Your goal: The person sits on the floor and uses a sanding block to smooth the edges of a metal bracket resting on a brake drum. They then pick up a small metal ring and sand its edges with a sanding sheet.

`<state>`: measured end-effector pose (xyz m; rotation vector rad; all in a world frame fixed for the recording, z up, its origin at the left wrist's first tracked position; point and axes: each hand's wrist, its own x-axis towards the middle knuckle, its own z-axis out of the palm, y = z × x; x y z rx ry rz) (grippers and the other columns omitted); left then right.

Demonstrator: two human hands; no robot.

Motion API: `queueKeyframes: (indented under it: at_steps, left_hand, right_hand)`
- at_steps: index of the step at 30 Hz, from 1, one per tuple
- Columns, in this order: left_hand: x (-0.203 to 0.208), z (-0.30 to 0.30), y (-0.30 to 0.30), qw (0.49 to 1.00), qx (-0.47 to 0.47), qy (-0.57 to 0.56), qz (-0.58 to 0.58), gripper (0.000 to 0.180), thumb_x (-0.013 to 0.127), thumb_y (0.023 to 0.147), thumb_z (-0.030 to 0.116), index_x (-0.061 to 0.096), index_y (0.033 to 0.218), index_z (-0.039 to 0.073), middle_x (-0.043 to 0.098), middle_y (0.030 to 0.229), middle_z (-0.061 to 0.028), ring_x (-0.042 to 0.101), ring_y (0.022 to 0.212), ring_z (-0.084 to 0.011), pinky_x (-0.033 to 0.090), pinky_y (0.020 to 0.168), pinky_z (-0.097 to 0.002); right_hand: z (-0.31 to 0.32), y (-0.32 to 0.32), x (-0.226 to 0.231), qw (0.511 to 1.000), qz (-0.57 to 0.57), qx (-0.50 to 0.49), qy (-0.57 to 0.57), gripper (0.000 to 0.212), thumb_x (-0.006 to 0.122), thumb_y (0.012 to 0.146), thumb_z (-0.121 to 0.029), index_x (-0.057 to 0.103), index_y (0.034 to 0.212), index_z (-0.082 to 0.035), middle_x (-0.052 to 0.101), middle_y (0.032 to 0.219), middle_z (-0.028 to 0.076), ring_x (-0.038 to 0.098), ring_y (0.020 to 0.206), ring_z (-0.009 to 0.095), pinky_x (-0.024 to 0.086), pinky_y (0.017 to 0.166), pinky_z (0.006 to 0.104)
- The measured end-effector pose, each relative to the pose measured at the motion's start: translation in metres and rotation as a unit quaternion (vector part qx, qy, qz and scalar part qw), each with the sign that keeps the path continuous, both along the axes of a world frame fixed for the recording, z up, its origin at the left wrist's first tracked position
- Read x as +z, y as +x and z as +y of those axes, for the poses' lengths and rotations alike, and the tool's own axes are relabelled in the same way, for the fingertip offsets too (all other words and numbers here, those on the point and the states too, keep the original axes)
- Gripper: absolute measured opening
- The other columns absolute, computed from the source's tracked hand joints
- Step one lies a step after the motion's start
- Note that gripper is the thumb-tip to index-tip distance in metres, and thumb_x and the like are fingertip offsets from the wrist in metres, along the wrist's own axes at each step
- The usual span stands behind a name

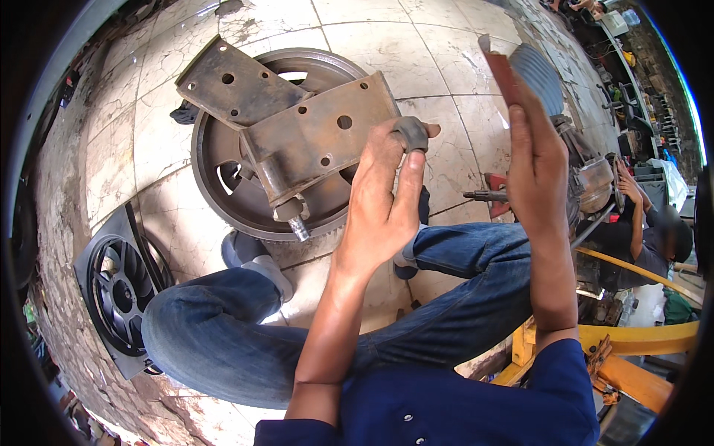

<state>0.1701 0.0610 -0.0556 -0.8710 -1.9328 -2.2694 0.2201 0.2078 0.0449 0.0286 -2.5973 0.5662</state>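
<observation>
My left hand (383, 193) is closed, with a small dark grey rounded part (411, 134) between thumb and forefinger. Farther right, my right hand (539, 160) is raised and pinches a thin reddish-brown strip (503, 76) with a grey tip, which looks like sandpaper. Left of my left hand, two rusty steel bracket plates with drilled holes, a left plate (238, 82) and a right plate (320, 134), lie on a large toothed flywheel (212, 186). A shiny threaded stud (298, 227) sticks out below the right plate.
A black cooling fan (123, 292) in its frame stands at the left. On the right are a red metal stand (497, 195), a greasy mechanical assembly (595, 182), yellow metal beams (639, 338) and another person's hands (631, 186). My legs are bent on the tiled floor (439, 59).
</observation>
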Motion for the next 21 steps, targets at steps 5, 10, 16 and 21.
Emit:
queueKeyframes:
  at_steps: [5, 10, 16, 21]
  left_hand:
    - [0.007, -0.005, 0.001, 1.000, -0.013, 0.018, 0.014, 0.026, 0.043, 0.099, 0.007, 0.062, 0.113, -0.005, 0.058, 0.106, -0.0159, 0.060, 0.090, -0.0223, 0.047, 0.081, -0.0347]
    - [0.008, -0.006, 0.001, 0.997, 0.033, -0.063, 0.023, 0.013, 0.051, 0.096, 0.005, 0.058, 0.102, -0.003, 0.055, 0.097, -0.0198, 0.056, 0.085, -0.0345, 0.045, 0.077, -0.0434]
    - [0.000, 0.007, 0.012, 0.988, 0.071, -0.117, 0.067, 0.007, 0.053, 0.094, 0.004, 0.055, 0.097, -0.003, 0.052, 0.093, -0.0222, 0.054, 0.081, -0.0407, 0.045, 0.072, -0.0490]
    - [-0.015, 0.010, 0.006, 0.988, 0.103, -0.093, 0.060, 0.010, 0.053, 0.094, 0.003, 0.054, 0.100, -0.004, 0.054, 0.093, -0.0241, 0.056, 0.084, -0.0430, 0.046, 0.073, -0.0483]
  right_hand:
    - [0.000, 0.000, -0.003, 0.996, 0.018, 0.080, 0.036, 0.039, 0.050, 0.093, -0.001, 0.056, 0.132, -0.002, 0.055, 0.137, 0.015, 0.053, 0.128, 0.027, 0.042, 0.104, 0.0398]
    - [-0.024, 0.004, -0.008, 0.978, -0.060, 0.122, 0.160, 0.044, 0.057, 0.085, 0.001, 0.057, 0.129, -0.001, 0.056, 0.134, 0.017, 0.051, 0.128, 0.033, 0.042, 0.105, 0.0433]
    - [-0.022, -0.003, -0.019, 0.985, -0.096, 0.122, 0.079, 0.038, 0.054, 0.089, -0.003, 0.055, 0.126, 0.006, 0.057, 0.129, 0.022, 0.053, 0.124, 0.035, 0.044, 0.103, 0.0414]
    - [-0.024, 0.000, -0.030, 0.984, -0.115, 0.126, 0.056, 0.037, 0.052, 0.090, -0.002, 0.055, 0.126, 0.005, 0.057, 0.130, 0.022, 0.053, 0.124, 0.035, 0.045, 0.103, 0.0407]
